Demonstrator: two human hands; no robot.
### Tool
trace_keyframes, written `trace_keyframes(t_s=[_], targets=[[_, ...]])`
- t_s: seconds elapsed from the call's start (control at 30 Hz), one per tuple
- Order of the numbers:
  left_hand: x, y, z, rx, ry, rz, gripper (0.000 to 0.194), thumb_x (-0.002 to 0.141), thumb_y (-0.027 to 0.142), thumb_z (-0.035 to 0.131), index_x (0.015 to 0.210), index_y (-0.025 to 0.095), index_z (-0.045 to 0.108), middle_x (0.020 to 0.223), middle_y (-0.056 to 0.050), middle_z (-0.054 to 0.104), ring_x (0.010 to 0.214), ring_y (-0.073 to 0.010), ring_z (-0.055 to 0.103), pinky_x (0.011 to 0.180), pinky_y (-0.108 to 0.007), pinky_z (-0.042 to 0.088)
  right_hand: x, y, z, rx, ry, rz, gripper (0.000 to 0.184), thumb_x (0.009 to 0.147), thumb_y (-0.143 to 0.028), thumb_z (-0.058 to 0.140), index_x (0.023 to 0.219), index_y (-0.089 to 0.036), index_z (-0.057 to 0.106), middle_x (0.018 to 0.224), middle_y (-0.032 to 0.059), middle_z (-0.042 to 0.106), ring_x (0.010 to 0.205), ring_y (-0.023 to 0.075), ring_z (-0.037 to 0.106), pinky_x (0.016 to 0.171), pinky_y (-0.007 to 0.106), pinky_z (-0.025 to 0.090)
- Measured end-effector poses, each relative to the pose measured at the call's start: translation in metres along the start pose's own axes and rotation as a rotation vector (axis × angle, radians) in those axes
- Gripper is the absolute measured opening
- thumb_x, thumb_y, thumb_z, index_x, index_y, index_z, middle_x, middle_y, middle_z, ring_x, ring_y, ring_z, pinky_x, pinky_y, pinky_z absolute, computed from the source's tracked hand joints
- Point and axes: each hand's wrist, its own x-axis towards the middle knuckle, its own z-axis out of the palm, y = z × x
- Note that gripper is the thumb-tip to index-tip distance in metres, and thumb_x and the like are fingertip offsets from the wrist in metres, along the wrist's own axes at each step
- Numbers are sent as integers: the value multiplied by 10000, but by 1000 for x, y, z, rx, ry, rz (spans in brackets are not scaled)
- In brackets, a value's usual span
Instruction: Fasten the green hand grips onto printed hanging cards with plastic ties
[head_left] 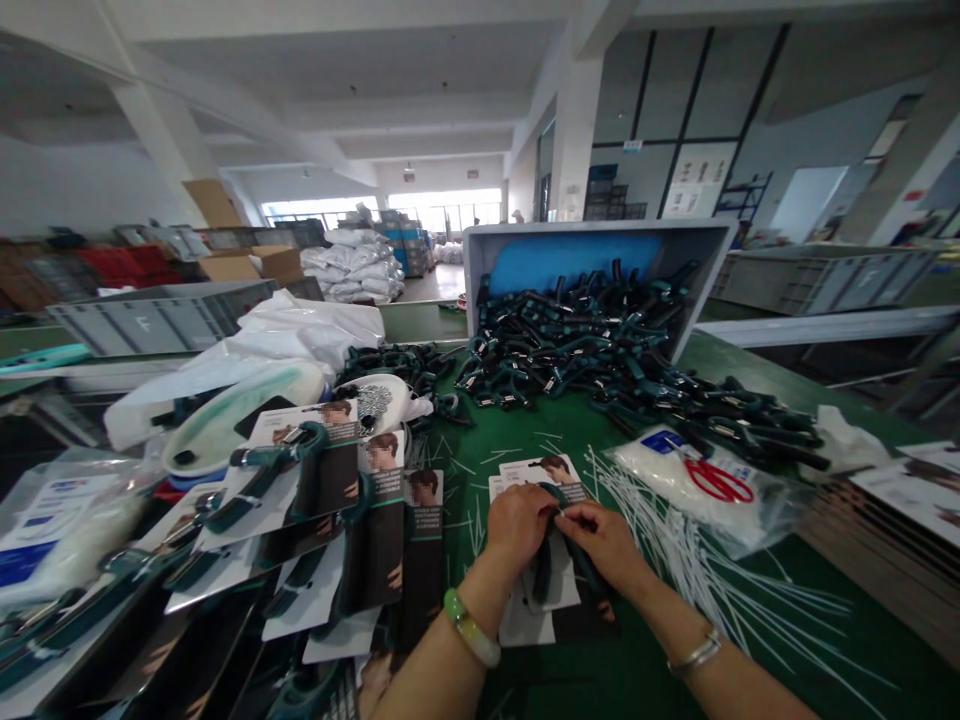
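Observation:
A dark green and black hand grip strengthener (543, 572) lies on a printed backing card (525, 627) in front of me. My left hand (517, 525) is closed at its upper end, fingertips pinched on it. Close beside, my right hand (604, 540) is closed too, thumb and forefinger pinching a small pale bit that looks like a cable tie. The fingertips nearly meet, so the exact hold is partly hidden. Loose white cable ties (686, 550) fan out right of the card.
Carded grip strengtheners (300, 485) are heaped at left. A tipped grey bin (474, 285) spills loose strengtheners (570, 345) across the back. On the right lie a bag of cable ties (675, 475) and a stack of cards (892, 560). A white dish (247, 410) stands at left.

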Motion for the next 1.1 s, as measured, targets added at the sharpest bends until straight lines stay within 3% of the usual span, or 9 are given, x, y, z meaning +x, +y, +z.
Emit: trace_keyframes(t_s=[0.73, 1.1], targets=[[0, 5, -1, 113, -27, 15, 240, 823, 220, 444, 932, 247, 656, 960, -22, 649, 909, -182, 544, 799, -283, 393, -1, 7, 0, 36, -1, -48, 258, 751, -424, 547, 688, -189, 633, 677, -3, 569, 626, 141, 525, 585, 248, 411], [1, 1, 2, 137, -19, 89, 242, 837, 225, 434, 943, 251, 650, 951, -19, 653, 905, -195, 542, 774, -294, 391, 1, 4, -3, 179, -99, 87, 252, 731, -415, 566, 690, -172, 613, 627, -22, 547, 595, 121, 495, 555, 226, 385]])
